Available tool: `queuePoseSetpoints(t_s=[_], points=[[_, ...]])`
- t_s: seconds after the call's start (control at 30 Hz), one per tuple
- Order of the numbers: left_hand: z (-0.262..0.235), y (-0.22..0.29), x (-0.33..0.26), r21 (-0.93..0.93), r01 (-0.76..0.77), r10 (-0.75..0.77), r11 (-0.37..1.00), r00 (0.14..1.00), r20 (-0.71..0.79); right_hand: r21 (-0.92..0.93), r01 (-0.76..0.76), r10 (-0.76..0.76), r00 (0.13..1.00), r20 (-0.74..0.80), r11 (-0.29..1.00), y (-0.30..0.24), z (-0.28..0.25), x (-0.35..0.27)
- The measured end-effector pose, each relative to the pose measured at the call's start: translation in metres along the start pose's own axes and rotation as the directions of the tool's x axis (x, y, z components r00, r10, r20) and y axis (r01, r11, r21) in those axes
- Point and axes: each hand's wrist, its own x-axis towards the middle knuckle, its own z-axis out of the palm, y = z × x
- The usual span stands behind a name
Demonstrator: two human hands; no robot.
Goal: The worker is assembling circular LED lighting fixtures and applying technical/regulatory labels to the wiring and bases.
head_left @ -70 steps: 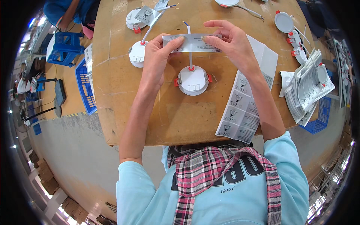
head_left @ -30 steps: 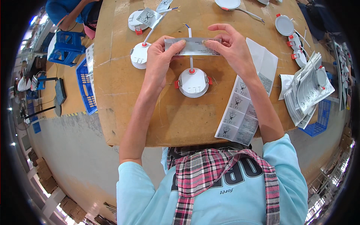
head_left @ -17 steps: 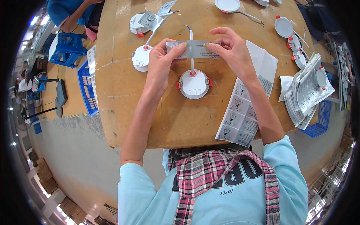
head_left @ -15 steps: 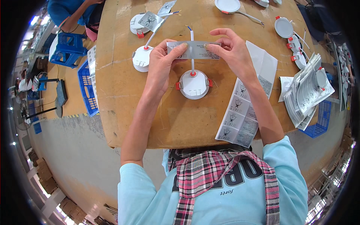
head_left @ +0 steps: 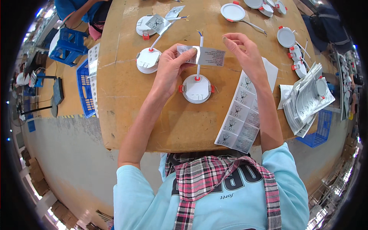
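Observation:
My left hand (head_left: 170, 66) pinches the left end of a silver printed label (head_left: 212, 57) between thumb and fingers. The label lies across the white cable (head_left: 201, 40) of a round white downlight (head_left: 196, 92), and its right end sticks out free. Whether it is stuck to the cable I cannot tell. That downlight rests back side up on the table, with red-tipped spring clips at its sides. To the right of the label, my right hand (head_left: 247, 55) is open and apart from it, with its fingers loosely bent. A sheet of silver labels (head_left: 239, 115) lies under my right forearm.
Two downlights at the left, one (head_left: 147, 61) nearer and one (head_left: 142, 27) farther, have labels by their cables. More downlights (head_left: 232, 12) lie at the far right. A pile of label sheets (head_left: 304, 99) stands at the right edge, near a blue basket (head_left: 320, 128). Another person sits far left.
My right hand has let go of the label's right end and moved off to the right. My left hand still holds the other end.

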Motion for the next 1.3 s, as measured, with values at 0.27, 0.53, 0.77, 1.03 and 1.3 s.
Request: queuePoseSetpoints(t_s=[0.27, 0.53, 0.77, 1.03, 1.3], points=[[0.004, -0.006, 0.003, -0.062, 0.044, -0.041, 0.997, 0.998, 0.055, -0.019, -0.011, 0.017, 0.956, 0.292, 1.000, -0.013, 0.015, 0.015], [0.010, 0.004, -0.001, 0.242, 0.011, 0.006, 0.970, 0.998, -0.070, 0.054, -0.088, 0.065, 0.939, 0.338, 0.995, -0.014, 0.011, 0.014], [0.013, -0.010, -0.001, 0.418, -0.229, 0.261, 0.879, 0.965, -0.021, 0.162, -0.111, 0.067, 0.964, 0.257, 0.981, -0.007, 0.017, 0.005], [-0.003, -0.009, -0.002, -0.036, -0.090, 0.091, 0.995, 0.996, 0.021, 0.254, -0.156, 0.075, 0.951, 0.300, 0.955, -0.016, 0.004, 0.002], [0.010, 0.008, 0.040, 0.056, 0.349, -0.336, 0.935, 0.828, 0.449, 0.143, 0.158, -0.195, 0.934, 0.298, 0.977, -0.013, 0.001, 0.000]])
